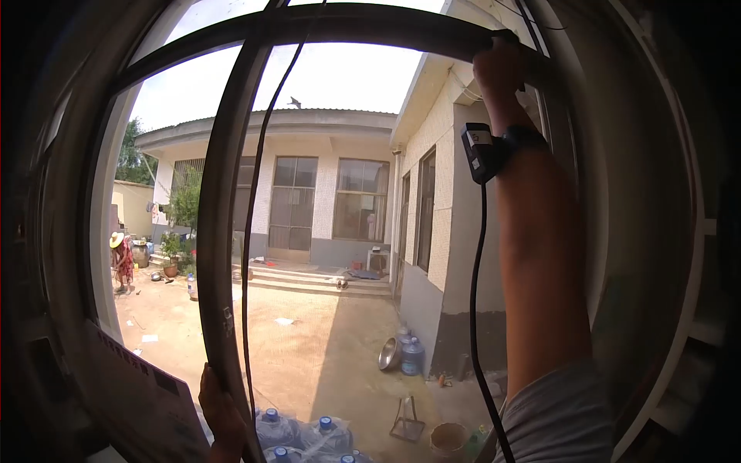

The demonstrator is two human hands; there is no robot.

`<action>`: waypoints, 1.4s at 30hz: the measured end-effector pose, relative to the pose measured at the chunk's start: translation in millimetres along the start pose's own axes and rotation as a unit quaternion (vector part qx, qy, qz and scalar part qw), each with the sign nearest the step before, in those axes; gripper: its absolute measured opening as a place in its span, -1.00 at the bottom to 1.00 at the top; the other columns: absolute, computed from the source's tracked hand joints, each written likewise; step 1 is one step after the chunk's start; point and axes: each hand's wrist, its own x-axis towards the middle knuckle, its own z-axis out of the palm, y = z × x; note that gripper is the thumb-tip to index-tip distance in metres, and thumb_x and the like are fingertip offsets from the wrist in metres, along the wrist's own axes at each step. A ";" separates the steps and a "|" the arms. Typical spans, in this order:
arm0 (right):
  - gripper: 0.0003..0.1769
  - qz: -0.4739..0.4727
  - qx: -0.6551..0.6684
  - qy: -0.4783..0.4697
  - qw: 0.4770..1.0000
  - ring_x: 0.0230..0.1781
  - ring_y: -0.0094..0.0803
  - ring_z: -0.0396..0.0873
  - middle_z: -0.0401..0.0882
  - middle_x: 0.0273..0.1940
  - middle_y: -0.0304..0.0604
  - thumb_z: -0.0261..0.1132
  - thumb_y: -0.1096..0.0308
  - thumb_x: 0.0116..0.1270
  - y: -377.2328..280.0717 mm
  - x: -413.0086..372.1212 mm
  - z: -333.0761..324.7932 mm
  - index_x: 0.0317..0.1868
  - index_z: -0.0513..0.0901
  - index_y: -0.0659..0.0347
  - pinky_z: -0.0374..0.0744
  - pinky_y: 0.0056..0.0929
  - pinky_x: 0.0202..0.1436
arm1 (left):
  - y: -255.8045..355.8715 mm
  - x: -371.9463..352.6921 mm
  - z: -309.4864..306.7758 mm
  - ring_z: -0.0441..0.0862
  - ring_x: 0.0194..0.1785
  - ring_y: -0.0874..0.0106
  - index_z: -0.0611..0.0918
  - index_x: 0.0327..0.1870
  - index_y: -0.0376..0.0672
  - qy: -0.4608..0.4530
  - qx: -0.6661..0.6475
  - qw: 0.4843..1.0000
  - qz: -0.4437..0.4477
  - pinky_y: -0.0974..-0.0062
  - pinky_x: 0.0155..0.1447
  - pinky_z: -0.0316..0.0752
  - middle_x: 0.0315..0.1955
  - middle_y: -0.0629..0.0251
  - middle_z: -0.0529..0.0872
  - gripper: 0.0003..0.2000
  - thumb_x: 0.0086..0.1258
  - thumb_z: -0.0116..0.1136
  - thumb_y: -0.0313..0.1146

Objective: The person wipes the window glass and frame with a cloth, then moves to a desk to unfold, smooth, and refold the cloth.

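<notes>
A dark window frame (pixel 224 193) with a vertical bar and a crossbar (pixel 370 27) stands before me. Low on the vertical bar, my left hand (pixel 221 413) rests closed against its edge, with the fingers partly hidden. My right hand (pixel 498 68) is raised to the upper right end of the crossbar. Its fingers are closed around something dark (pixel 505 37) that I cannot make out. A black device (pixel 478 150) is strapped to my right wrist, with a cable (pixel 476 293) running down from it.
Another black cable (pixel 258 162) hangs in front of the window. Beyond are large water bottles (pixel 324 436), a metal basin (pixel 390 353), a dustpan (pixel 407 423) and a bucket (pixel 449 441). A person in a straw hat (pixel 122 262) bends over in the yard at far left.
</notes>
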 end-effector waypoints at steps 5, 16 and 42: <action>-0.56 -0.044 0.101 -0.075 0.991 0.11 0.01 0.76 0.81 0.04 0.06 0.29 0.21 0.31 -119.7 1.5 -5.4 0.13 0.77 0.21 0.66 0.03 0.27 | 14.4 5.1 -7.8 0.34 0.60 -0.16 0.31 0.63 -0.42 -0.013 0.030 0.999 -0.004 0.01 0.65 0.21 0.56 -0.22 0.41 -0.45 0.66 -0.10 -0.43; -0.59 -0.126 0.311 -0.076 0.939 0.18 -0.01 0.75 0.81 0.10 0.06 0.33 0.20 0.36 -333.4 6.6 -15.9 0.19 0.80 0.02 0.65 -0.03 0.33 | 18.3 15.6 -24.3 0.38 0.58 -0.21 0.39 0.56 -0.47 -0.046 0.027 0.998 0.032 -0.07 0.55 0.26 0.51 -0.31 0.45 -0.42 0.53 0.05 -0.48; -0.50 -0.276 0.391 -0.138 0.867 0.02 -0.05 0.80 0.83 -0.04 0.07 0.45 0.33 0.31 -311.7 -50.3 -80.6 0.28 0.72 0.16 0.74 -0.15 0.20 | 15.7 18.7 -27.7 0.42 0.57 -0.16 0.44 0.53 -0.47 -0.038 0.023 0.998 0.053 -0.04 0.53 0.29 0.49 -0.28 0.49 -0.44 0.51 0.11 -0.47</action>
